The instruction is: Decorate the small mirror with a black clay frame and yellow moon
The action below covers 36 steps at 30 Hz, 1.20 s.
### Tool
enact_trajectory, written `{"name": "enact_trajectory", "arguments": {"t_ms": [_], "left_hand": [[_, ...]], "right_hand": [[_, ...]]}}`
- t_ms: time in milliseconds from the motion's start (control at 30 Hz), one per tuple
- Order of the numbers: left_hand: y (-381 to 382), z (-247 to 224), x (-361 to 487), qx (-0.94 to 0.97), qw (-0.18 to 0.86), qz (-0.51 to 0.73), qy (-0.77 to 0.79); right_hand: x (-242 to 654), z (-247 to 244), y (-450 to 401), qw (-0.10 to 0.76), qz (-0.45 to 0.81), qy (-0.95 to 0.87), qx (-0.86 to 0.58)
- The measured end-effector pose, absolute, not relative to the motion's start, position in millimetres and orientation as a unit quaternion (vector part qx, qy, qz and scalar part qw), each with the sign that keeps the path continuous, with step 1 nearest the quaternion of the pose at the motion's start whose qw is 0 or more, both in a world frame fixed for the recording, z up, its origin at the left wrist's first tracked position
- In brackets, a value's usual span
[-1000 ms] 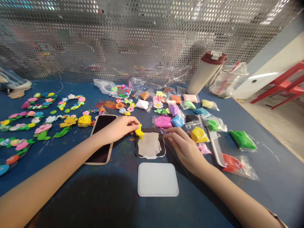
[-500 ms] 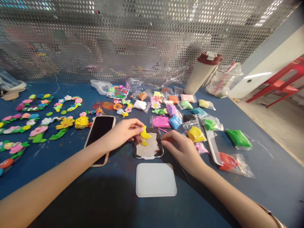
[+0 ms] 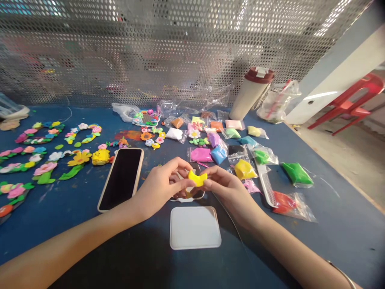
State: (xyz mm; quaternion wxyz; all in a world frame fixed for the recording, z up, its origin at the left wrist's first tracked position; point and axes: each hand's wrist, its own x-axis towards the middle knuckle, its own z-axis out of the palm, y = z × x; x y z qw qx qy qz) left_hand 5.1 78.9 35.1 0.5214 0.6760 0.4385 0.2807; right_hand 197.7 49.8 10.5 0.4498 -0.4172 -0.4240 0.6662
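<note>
Yellow clay (image 3: 197,178) is pinched between the left hand (image 3: 162,192) and right hand (image 3: 227,188) just above the clay plaque (image 3: 197,195), where a yellow bit (image 3: 188,195) already lies, the rest hidden.

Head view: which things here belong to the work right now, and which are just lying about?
In use:
left hand
right hand
yellow clay piece, pinched between them
black-rimmed clay plaque, beneath them

Lying about:
smartphone
white plastic plate
white comb
bagged clay
clay flowers
tumbler
</note>
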Motion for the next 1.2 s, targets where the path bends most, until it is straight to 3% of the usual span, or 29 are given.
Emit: {"name": "enact_trajectory", "arguments": {"t_ms": [100, 267, 367, 533, 767, 933, 1033, 1100, 1200], "left_hand": [[78, 32, 4, 0.743, 0.448, 0.253, 0.428], [74, 24, 2, 0.889, 0.229, 0.202, 0.341], [74, 21, 3, 0.909, 0.182, 0.2, 0.316], [77, 22, 3, 0.908, 0.162, 0.187, 0.337], [78, 19, 5, 0.911, 0.167, 0.09, 0.367], [77, 13, 9, 0.917, 0.159, 0.056, 0.361], [76, 14, 9, 0.913, 0.167, 0.043, 0.37], [75, 18, 10, 0.899, 0.203, 0.056, 0.384], [72, 27, 13, 0.832, 0.341, 0.11, 0.423]], "right_hand": [[204, 11, 52, 0.463, 0.66, -0.406, -0.43], [207, 10, 53, 0.449, 0.67, -0.418, -0.419], [204, 9, 52, 0.428, 0.686, -0.419, -0.414], [213, 17, 56, 0.421, 0.598, -0.485, -0.479], [221, 14, 29, 0.229, 0.257, -0.715, -0.609], [203, -4, -7, 0.207, 0.011, -0.775, -0.597], [198, -4, -18, 0.223, -0.053, -0.77, -0.596], [197, 0, -19, 0.236, -0.069, -0.76, -0.602], [196, 9, -17, 0.242, -0.082, -0.766, -0.59]]}}
